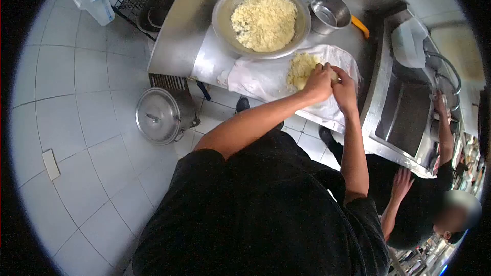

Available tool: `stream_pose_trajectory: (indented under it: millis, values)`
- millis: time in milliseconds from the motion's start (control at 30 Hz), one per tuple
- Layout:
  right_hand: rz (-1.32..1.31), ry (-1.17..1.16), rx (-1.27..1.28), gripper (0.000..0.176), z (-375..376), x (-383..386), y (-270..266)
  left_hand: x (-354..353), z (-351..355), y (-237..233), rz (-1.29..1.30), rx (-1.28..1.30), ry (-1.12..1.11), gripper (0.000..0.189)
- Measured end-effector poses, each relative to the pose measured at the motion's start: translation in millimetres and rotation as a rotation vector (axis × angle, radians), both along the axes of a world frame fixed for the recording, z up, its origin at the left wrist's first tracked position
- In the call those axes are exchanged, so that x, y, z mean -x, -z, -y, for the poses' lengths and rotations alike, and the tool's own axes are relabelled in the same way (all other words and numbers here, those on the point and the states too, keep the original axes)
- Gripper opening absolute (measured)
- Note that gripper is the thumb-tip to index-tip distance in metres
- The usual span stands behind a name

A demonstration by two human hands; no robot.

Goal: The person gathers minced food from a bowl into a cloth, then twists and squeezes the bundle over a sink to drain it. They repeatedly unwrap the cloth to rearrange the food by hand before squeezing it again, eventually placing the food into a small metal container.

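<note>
A white cloth (250,77) lies on the steel counter (176,46), bearing a heap of pale yellow crumbly food (300,71). At the heap's right side my left hand (320,83) is closed, its fingers bent down onto the food and cloth. My right hand (345,89) meets it there, fingers curled in, with a pale lump showing between the two hands. The fingertips are partly hidden. Just beyond the cloth stands a wide metal bowl (221,25) holding more of the same crumbly food.
A saucepan (330,13) and an orange handle (360,27) sit right of the bowl. Farther right is a steel sink (404,117) with a white plastic container (409,43); a co-worker (414,194) reaches over it. A lidded pot (157,116) stands on the floor at left.
</note>
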State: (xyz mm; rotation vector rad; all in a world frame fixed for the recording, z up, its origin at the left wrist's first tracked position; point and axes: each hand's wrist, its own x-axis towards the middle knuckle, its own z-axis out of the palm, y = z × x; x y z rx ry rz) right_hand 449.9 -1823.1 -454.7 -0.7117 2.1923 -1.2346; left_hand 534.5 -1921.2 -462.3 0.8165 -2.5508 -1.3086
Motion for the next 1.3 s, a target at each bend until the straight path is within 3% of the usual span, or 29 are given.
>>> stream_pose_trajectory:
  millis: [67,167,300,467,567,667,767,800,867,933,967,1067,1200,1300]
  values:
    - [-0.097,-0.080,-0.103,0.042,-12.3,2.4,30.2,-6.9,-6.0,10.0,0.086,0.079,0.095,0.044]
    - [-0.292,-0.131,-0.130,0.038,-14.1,20.9,43.5,-27.7,-5.7,-1.8,-0.127,0.276,0.021,0.041]
    - [-0.507,-0.166,-0.105,0.026,17.7,57.9,60.1,-37.0,15.1,9.0,-0.172,0.363,-0.030,0.038]
    - [-0.732,-0.229,-0.093,0.027,57.0,98.3,79.0,-52.3,38.2,-5.9,0.042,0.358,-0.058,0.032]
    - [-0.913,-0.377,-0.184,0.028,71.1,112.4,91.2,-67.0,51.8,27.0,-0.030,0.551,-0.110,0.036]
    - [-0.788,-0.348,-0.320,0.031,76.4,106.0,74.3,-61.6,64.7,41.9,-0.059,0.531,-0.109,0.038]
    - [-0.887,-0.531,-0.544,0.032,78.7,110.8,70.2,-47.2,58.7,23.0,-0.220,0.501,0.035,0.037]
    - [-0.880,-0.539,-0.476,0.031,75.2,116.0,78.4,-44.5,51.9,16.6,-0.290,0.505,0.107,0.037]
    - [-0.867,-0.551,-0.329,0.028,75.2,126.9,89.5,-38.0,42.5,18.7,-0.125,0.576,0.199,0.036]
    - [-0.696,-0.466,-0.281,0.023,64.2,110.4,53.0,-38.9,46.8,24.7,0.020,0.559,0.277,0.035]
    - [-0.606,-0.416,-0.259,0.021,51.8,102.0,33.1,-45.7,49.1,26.0,0.026,0.542,0.269,0.035]
    - [-0.657,-0.430,-0.102,0.016,24.1,96.0,11.7,-76.7,59.2,29.8,0.028,0.533,0.241,0.038]
    - [-0.585,-0.389,-0.029,0.019,3.3,91.1,19.0,-97.9,70.6,32.5,-0.021,0.538,0.170,0.043]
    - [-0.616,-0.398,-0.034,0.020,-3.6,87.0,28.3,-75.5,72.2,31.1,-0.094,0.557,0.138,0.044]
